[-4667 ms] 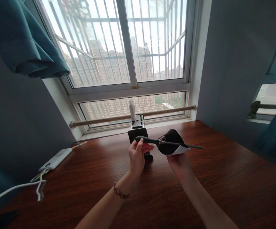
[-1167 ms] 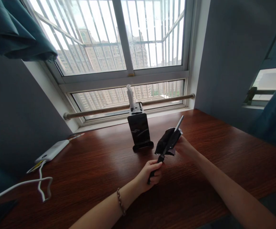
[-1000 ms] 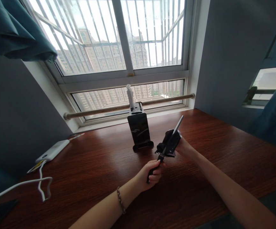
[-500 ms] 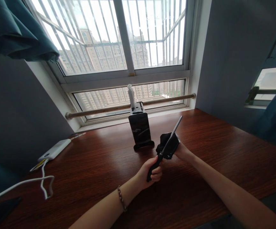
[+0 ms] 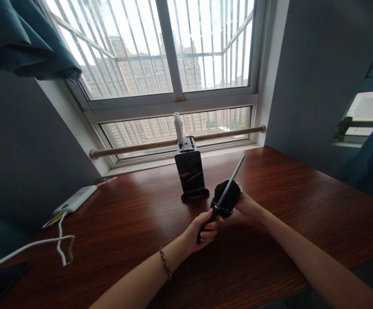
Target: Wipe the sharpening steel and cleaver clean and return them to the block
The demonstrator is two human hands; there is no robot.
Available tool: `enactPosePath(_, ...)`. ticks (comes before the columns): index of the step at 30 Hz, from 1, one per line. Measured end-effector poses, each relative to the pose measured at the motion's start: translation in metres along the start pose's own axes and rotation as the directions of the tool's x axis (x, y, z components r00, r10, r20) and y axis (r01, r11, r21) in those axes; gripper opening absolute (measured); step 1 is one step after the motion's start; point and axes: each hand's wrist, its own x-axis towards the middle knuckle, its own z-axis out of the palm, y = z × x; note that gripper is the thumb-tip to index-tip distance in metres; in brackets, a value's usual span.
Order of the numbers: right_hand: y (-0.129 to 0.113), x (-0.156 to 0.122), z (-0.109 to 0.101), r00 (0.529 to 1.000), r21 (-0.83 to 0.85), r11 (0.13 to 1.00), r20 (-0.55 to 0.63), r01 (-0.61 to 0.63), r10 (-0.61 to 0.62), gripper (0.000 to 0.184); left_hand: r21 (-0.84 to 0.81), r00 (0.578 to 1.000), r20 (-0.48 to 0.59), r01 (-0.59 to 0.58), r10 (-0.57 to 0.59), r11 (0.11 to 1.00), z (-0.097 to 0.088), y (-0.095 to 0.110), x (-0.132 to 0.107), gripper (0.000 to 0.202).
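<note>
My left hand (image 5: pixel 203 226) grips the black handle of a long thin metal rod tool (image 5: pixel 234 174), whose grey shaft points up and away to the right. My right hand (image 5: pixel 247 204) holds a bunched black cloth (image 5: pixel 229 196) wrapped against the lower shaft, just above the handle. Both hands hover over the dark wooden table (image 5: pixel 141 223), in front of a black stand (image 5: pixel 191 175).
The black stand carries a white wrapped item (image 5: pixel 178 128) on top, near the window sill. A white power bank (image 5: pixel 75 199) with a white cable (image 5: pixel 44 243) lies at the left. A wooden rail (image 5: pixel 141 146) runs along the window. Teal curtains hang at both sides.
The cloth in my right hand has slid down the shaft toward the handle, so more bare rod shows above it. My left hand has kept its grip on the handle.
</note>
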Motion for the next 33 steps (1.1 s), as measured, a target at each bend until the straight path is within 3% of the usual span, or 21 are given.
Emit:
enactPosePath(3,0.003,-0.004,0.004,0.998,0.007,1.0,0.053,-0.028,0.028,0.039,0.033,1.0,-0.017,-0.016,0.017,0.999,0.002,-0.001,0.0,0.029)
enactPosePath(9,0.0,-0.007,0.007,0.995,0.191,0.979,-0.056,-0.076,0.088,0.03,0.135,0.997,-0.064,0.05,-0.041,0.99,0.002,0.0,0.005,0.047)
enactPosePath(13,0.004,-0.005,0.006,0.986,0.179,0.983,-0.15,-0.049,0.076,0.028,0.218,0.99,-0.121,-0.04,0.068,0.975,0.0,0.0,0.008,0.04)
enactPosePath(20,0.009,0.002,-0.007,0.964,0.096,0.995,-0.266,0.023,0.003,0.032,0.177,0.986,-0.086,-0.128,0.145,0.976,0.001,-0.003,0.003,0.027)
enactPosePath(23,0.008,0.0,-0.001,0.978,0.133,0.989,-0.184,-0.072,0.096,0.035,0.155,0.984,-0.088,-0.14,0.155,0.978,0.0,-0.002,0.002,0.024)
enactPosePath(27,0.012,-0.009,0.023,0.979,0.232,0.952,0.002,-0.201,0.206,0.022,0.122,0.99,-0.076,-0.106,0.115,0.987,-0.005,-0.001,0.005,0.031)
enactPosePath(33,0.015,-0.015,0.033,0.976,0.322,0.924,0.005,-0.207,0.218,0.021,0.109,0.997,0.008,0.077,-0.079,0.991,-0.008,-0.002,0.008,0.058)
